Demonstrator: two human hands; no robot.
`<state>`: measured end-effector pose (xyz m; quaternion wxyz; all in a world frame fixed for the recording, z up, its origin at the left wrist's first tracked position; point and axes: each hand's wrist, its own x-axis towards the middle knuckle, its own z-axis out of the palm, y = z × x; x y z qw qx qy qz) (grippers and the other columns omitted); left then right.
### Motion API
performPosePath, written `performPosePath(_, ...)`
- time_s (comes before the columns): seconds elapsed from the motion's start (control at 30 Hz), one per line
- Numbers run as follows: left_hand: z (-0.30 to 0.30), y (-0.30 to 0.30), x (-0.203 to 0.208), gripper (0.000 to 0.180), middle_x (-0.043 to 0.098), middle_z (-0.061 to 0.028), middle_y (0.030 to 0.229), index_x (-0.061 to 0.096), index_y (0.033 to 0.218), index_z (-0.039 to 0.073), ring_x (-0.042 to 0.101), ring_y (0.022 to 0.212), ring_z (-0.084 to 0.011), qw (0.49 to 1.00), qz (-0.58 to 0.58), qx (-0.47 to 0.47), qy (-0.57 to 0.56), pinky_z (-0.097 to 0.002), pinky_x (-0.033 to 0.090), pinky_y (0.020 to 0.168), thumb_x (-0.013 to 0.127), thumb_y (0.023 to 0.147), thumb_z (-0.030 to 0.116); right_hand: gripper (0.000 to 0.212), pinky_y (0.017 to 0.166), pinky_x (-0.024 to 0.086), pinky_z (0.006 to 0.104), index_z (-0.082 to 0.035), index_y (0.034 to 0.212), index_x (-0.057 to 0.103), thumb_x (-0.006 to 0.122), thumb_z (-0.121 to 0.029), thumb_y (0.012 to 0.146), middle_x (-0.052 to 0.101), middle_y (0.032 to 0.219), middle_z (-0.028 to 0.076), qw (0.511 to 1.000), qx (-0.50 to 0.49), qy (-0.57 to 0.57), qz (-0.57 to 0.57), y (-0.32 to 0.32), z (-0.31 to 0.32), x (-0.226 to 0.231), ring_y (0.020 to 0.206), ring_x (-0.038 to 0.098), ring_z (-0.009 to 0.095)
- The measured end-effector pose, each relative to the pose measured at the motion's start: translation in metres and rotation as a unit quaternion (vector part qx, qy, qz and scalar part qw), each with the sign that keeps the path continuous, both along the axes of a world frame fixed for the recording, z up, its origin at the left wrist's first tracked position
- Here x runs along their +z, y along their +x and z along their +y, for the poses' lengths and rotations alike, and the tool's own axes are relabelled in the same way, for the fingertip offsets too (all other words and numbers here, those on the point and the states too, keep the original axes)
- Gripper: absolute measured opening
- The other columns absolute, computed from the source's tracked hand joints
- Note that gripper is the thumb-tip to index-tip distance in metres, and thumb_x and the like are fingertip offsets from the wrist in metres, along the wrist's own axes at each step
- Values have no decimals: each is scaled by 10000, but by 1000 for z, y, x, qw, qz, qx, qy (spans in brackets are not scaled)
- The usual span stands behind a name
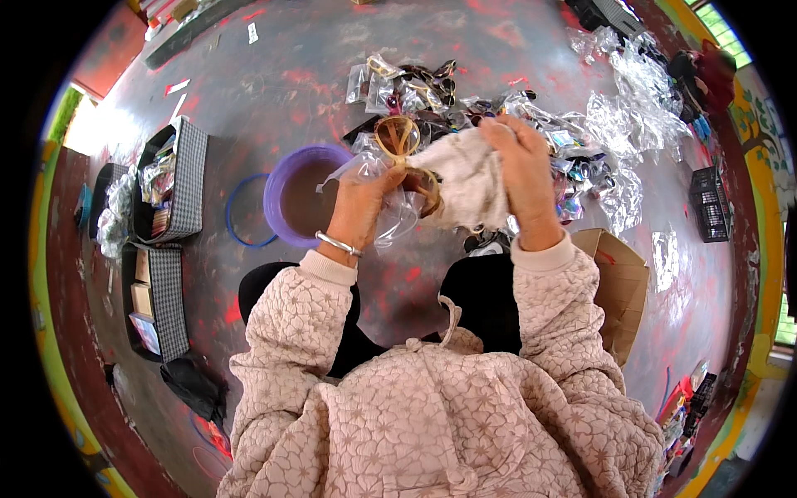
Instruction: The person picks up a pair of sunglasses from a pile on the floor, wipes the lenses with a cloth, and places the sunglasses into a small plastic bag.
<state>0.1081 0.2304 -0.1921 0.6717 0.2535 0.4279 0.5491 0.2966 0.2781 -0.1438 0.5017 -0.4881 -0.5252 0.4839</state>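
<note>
My left hand [362, 201] is closed round the bridge of a pair of sunglasses [398, 137] with brown lenses and a yellowish frame. A clear plastic bag [397, 221] hangs from the same hand, below the fingers. In my right hand [525, 170] is a whitish cloth [466, 178], spread between the two hands, with its left edge against the sunglasses' lower lens. The fingers pinch the cloth's upper right part. Beyond my hands lies a heap of sunglasses [419, 87], some in clear bags. A purple tub [274, 195] of murky water stands left of my left hand.
Checkered bins [193, 178] with packaged goods stand at the left. A blue hoop [230, 217] lies beside the tub. Crumpled clear plastic [635, 108] spreads over the floor at the right. An open cardboard box [623, 290] is by my right elbow; a black crate [710, 203] stands farther right.
</note>
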Motion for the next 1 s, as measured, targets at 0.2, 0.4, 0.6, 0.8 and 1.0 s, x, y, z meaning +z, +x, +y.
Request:
performPosePath(0.2, 11, -13, -22, 200, 611, -100, 934, 573, 989, -28, 610, 750, -170, 995, -81, -22, -61, -279, 499, 639, 557, 802, 39, 87, 596, 454, 307, -84, 819, 604, 623, -133, 750, 544, 866, 56, 875, 133, 276, -374, -42, -28, -18, 690, 570, 246)
performPosePath(0.4, 12, -33, -18, 189, 611, -119, 893, 542, 999, -43, 627, 755, -212, 979, -188, 51, -67, -334, 552, 631, 519, 851, 72, 102, 528, 448, 347, -117, 799, 617, 552, -103, 722, 576, 794, 51, 849, 138, 243, -449, 3, -7, -14, 663, 587, 236)
performPosePath(0.6, 15, -22, -5, 178, 605, -97, 833, 532, 1001, -18, 626, 714, -186, 968, -242, 56, -45, -306, 550, 608, 520, 852, 79, 239, 557, 417, 236, 22, 829, 623, 628, -213, 790, 597, 692, 35, 994, 36, -14, -104, 1, 3, -16, 642, 503, 71)
performPosePath(0.8, 5, -13, -1, 206, 600, -90, 894, 513, 1041, -5, 625, 749, -181, 968, -249, 14, 4, -303, 547, 646, 511, 855, 83, 213, 570, 416, 221, 18, 880, 618, 659, -152, 758, 585, 732, 0, 991, 120, -60, 1, -27, -8, -20, 661, 502, 57)
performPosePath(1.0, 0, -3, 22, 285, 599, -124, 969, 493, 1091, -23, 623, 796, -193, 981, -194, -10, 2, -284, 537, 684, 523, 852, 130, 176, 580, 415, 219, 17, 839, 629, 649, -136, 754, 581, 689, 11, 988, 140, -66, -12, -18, -6, -14, 659, 507, 56)
